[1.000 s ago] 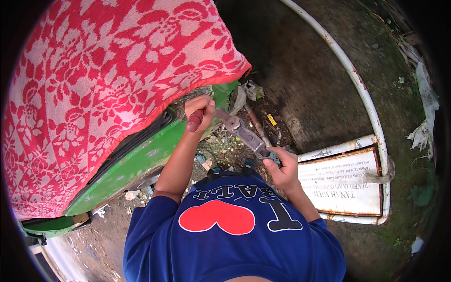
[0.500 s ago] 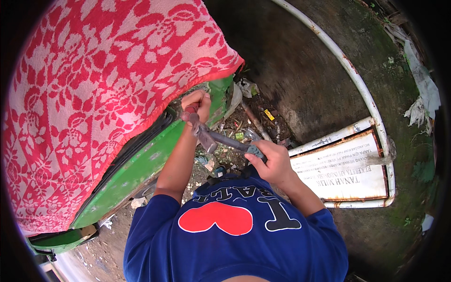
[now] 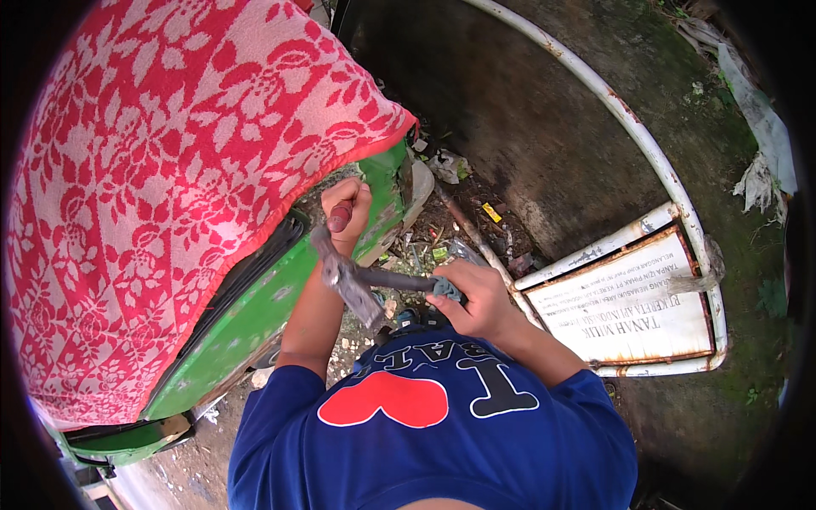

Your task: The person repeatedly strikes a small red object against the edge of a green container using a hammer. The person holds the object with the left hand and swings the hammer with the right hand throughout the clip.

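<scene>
My left hand (image 3: pixel 348 202) is closed around a reddish-brown tool handle (image 3: pixel 340 216), its round end turned up toward me. The rest of that tool is hidden by the fist, at the edge of a worn green panel (image 3: pixel 255 306). My right hand (image 3: pixel 478 299) grips a hammer (image 3: pixel 347 282) by its handle, where a grey-green cloth wrap (image 3: pixel 447 290) shows. The worn metal head hangs just nearer to me than the left fist, in front of my left forearm. It appears apart from the tool's end.
A red and pink floral cloth (image 3: pixel 187 187) covers most of the green body at left. To the right stands a white tubular frame (image 3: pixel 633 127) with a rusty-edged white sign (image 3: pixel 625 297). Litter (image 3: pixel 450 166) and a pole (image 3: pixel 467 225) lie on the ground ahead.
The hammer head has moved left and closer to me, away from the handle end in my left hand. My right hand has shifted slightly left; both grips stay closed.
</scene>
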Demonstrator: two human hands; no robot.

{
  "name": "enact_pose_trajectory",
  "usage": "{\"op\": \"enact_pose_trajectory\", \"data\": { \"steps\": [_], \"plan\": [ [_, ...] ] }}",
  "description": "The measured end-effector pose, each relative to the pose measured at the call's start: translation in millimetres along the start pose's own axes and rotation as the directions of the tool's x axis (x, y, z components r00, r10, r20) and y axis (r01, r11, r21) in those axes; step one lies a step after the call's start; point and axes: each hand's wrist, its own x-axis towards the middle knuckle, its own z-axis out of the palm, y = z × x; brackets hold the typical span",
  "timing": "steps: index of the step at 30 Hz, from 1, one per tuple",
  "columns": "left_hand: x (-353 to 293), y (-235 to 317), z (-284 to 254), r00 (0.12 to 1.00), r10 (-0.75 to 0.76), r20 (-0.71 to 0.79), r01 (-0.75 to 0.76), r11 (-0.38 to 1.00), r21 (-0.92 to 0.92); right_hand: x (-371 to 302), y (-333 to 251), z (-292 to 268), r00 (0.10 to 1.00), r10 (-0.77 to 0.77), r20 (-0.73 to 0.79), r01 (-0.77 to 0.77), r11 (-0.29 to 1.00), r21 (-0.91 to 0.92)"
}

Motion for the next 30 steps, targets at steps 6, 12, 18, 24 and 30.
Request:
{"op": "enact_pose_trajectory", "data": {
  "steps": [6,12,18,24,30],
  "plan": [
    [-3,4,1,0.997,-0.079,-0.012,0.080,0.994,0.073,7,18,-15,0.997,0.072,-0.008,-0.072,0.997,0.001],
    [-13,-10,-3,0.992,-0.044,-0.120,0.040,0.999,-0.031,-5,30,-27,0.994,0.111,0.001,-0.111,0.990,0.081],
    [-15,-9,-3,0.976,-0.146,-0.159,0.121,0.980,-0.157,-26,55,-35,0.959,0.276,0.069,-0.284,0.946,0.157],
    [-16,-17,3,0.973,-0.129,-0.193,0.084,0.971,-0.224,-41,70,-43,0.913,0.407,0.040,-0.406,0.889,0.214],
    [-10,-13,5,0.985,-0.096,-0.145,0.076,0.988,-0.138,-45,81,-43,0.925,0.378,-0.044,-0.362,0.910,0.202]
  ]
}}
